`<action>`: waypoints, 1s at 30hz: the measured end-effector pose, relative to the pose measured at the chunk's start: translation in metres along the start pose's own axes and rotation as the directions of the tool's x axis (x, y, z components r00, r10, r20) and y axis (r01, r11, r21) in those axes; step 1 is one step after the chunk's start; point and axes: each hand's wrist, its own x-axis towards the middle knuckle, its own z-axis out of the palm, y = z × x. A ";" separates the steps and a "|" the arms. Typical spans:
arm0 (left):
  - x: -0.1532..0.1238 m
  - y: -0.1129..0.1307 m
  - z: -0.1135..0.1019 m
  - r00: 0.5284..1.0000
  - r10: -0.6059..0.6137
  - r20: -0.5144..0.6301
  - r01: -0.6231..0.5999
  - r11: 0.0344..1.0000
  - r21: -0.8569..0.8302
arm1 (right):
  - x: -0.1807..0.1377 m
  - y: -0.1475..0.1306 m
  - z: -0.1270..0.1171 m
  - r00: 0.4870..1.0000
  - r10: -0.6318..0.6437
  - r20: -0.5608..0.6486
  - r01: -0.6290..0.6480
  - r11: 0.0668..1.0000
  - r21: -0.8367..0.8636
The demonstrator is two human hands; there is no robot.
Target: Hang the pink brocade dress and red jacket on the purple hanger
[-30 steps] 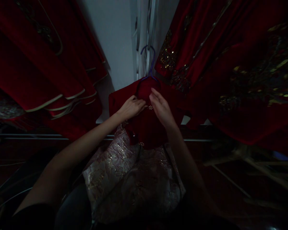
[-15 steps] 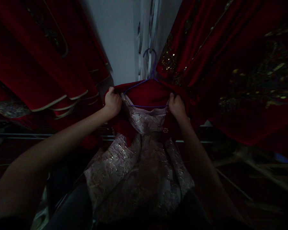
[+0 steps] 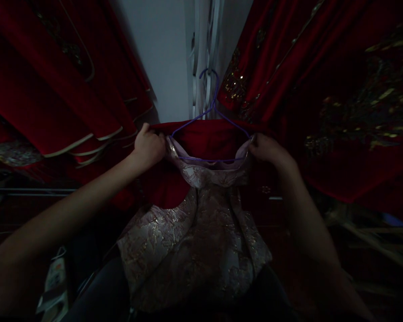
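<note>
A purple hanger [image 3: 211,117] hangs in front of me and carries a pale pink brocade dress [image 3: 195,232] under a dark red jacket [image 3: 208,136]. My left hand [image 3: 150,145] is closed on the jacket's left front edge at the shoulder. At the right shoulder my right hand [image 3: 267,150] grips the other front edge. The jacket is spread open between the hands, so the dress bodice shows. The dress skirt falls down toward me.
Red garments with gold trim [image 3: 63,89] hang close on the left. Red garments with gold embroidery [image 3: 339,98] hang close on the right. A white wall [image 3: 164,53] is behind. A pale object [image 3: 53,279] lies low at the left in the dark.
Both hands left the jacket's closed front at the collar and pulled its two sides apart. The jacket now stands wider open and the pink dress bodice is uncovered.
</note>
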 end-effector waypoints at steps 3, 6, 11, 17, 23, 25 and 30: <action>-0.005 -0.018 -0.015 0.992 0.093 0.084 -0.096 0.995 0.026 | -0.006 0.021 -0.027 0.964 -0.219 0.154 0.167 0.942 0.291; -0.003 -0.040 -0.011 0.978 0.121 0.167 -0.087 0.976 -0.198 | -0.012 0.037 -0.041 0.940 -0.310 0.142 0.189 0.822 0.538; -0.005 -0.057 0.016 0.987 0.159 0.029 -0.134 0.907 -0.400 | -0.015 0.049 -0.021 0.976 -0.211 -0.053 0.191 0.720 0.668; -0.009 -0.050 0.030 0.968 0.175 -0.182 -0.226 0.923 -0.310 | -0.010 0.052 0.005 0.936 -0.131 -0.325 0.314 0.727 0.611; -0.014 -0.062 0.048 0.967 0.162 -0.195 -0.203 0.956 -0.212 | -0.002 0.071 0.019 0.878 -0.001 -0.479 0.285 0.804 0.522; -0.025 -0.067 0.060 0.970 0.171 -0.170 -0.206 0.955 -0.214 | -0.005 0.088 0.033 0.881 0.078 -0.467 0.181 0.856 0.485; -0.058 -0.052 0.074 0.958 0.250 -0.140 -0.275 0.938 -0.210 | -0.038 0.114 0.076 0.968 0.139 -0.211 -0.001 0.836 0.549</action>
